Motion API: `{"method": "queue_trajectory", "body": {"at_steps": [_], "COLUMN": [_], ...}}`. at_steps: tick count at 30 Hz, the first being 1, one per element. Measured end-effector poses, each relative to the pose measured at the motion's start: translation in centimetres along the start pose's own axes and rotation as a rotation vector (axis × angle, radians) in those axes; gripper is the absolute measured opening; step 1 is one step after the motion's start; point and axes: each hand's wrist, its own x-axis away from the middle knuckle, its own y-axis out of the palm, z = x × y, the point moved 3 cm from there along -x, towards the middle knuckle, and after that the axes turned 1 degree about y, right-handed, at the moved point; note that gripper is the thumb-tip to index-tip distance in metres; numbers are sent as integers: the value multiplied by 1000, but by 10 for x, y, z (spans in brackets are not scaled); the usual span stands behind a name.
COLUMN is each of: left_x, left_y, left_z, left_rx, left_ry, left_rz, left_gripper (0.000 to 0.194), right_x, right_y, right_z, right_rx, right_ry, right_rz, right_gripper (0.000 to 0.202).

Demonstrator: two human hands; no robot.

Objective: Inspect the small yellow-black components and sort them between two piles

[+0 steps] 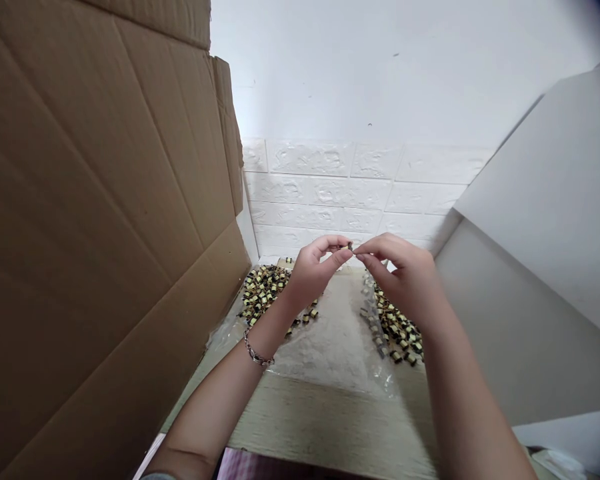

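Note:
My left hand [316, 267] pinches a small yellow-and-black transformer [349, 247] between thumb and fingertips, above the table. My right hand [403, 270] meets it from the right, its thumb and index finger pressed together at the transformer's side; whether a thin wire lies between them is too small to make out. Beneath my left hand spreads a pile of similar transformers [263, 293], partly covered by my wrist. A second pile [400, 330] lies under my right hand, its left edge beneath a clear plastic bag [330, 347].
A tall cardboard sheet [130, 200] walls off the left side. White panels [540, 267] stand on the right. Behind the table [330, 427] rises a white brick-patterned wall [325, 193]. Pink checkered cloth [260, 465] shows below the table's front edge.

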Motion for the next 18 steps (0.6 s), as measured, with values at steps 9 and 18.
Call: {"method": "queue_trajectory", "body": {"at_steps": [9,18], "left_x": [7,11], "left_y": [0,-3], "left_z": [10,8], "left_rx": [-762,-1015], "left_ry": [374,530], "left_rz": [167,194], "left_gripper": [16,23], "right_x": [1,1], "right_y": [3,7], "right_z": [1,-2], "right_rx": [140,277], "right_ry": [24,14], "right_rz": [-7,11], "right_gripper": [9,9]}}
